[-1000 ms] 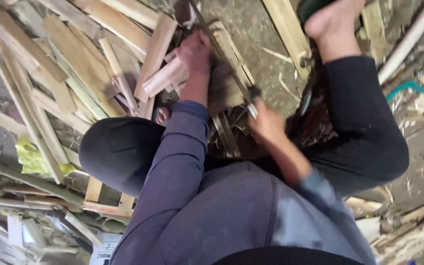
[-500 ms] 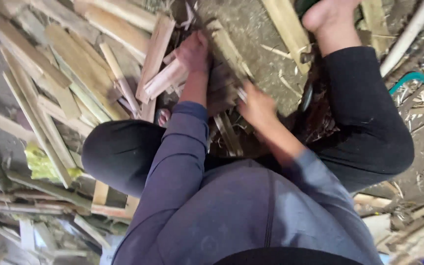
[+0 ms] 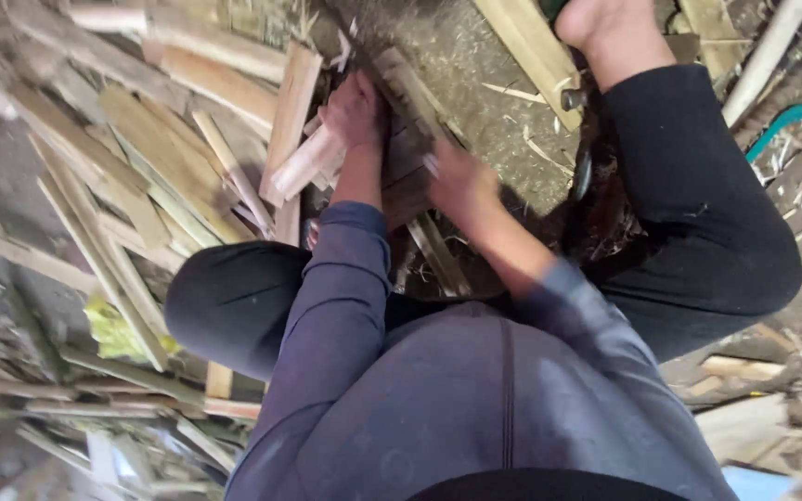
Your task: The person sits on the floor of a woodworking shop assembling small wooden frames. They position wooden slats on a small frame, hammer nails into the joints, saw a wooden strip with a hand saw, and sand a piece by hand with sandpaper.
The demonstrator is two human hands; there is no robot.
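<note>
My left hand [image 3: 355, 109] grips the top end of a short pale wooden slat [image 3: 306, 162] that slants down to the left, over a dark chopping block [image 3: 410, 190] between my legs. My right hand [image 3: 461, 181], blurred by motion, is closed on the handle end of a long dark blade [image 3: 392, 70]. The blade runs up and to the left, past my left hand. Both arms are in blue-grey sleeves. The blade's edge and the spot where it meets the wood are hidden by my hands.
Several split wooden slats [image 3: 141, 176] lie piled on the left and across the top. My bare foot [image 3: 596, 23] and bent black-trousered knee [image 3: 698, 213] are on the right. A pale pole [image 3: 763, 56] and a teal curved object [image 3: 791, 119] lie at the far right, among wood shavings.
My right hand has moved up and to the left, closer to my left hand and the slat. My left hand has stayed in place on the wood.
</note>
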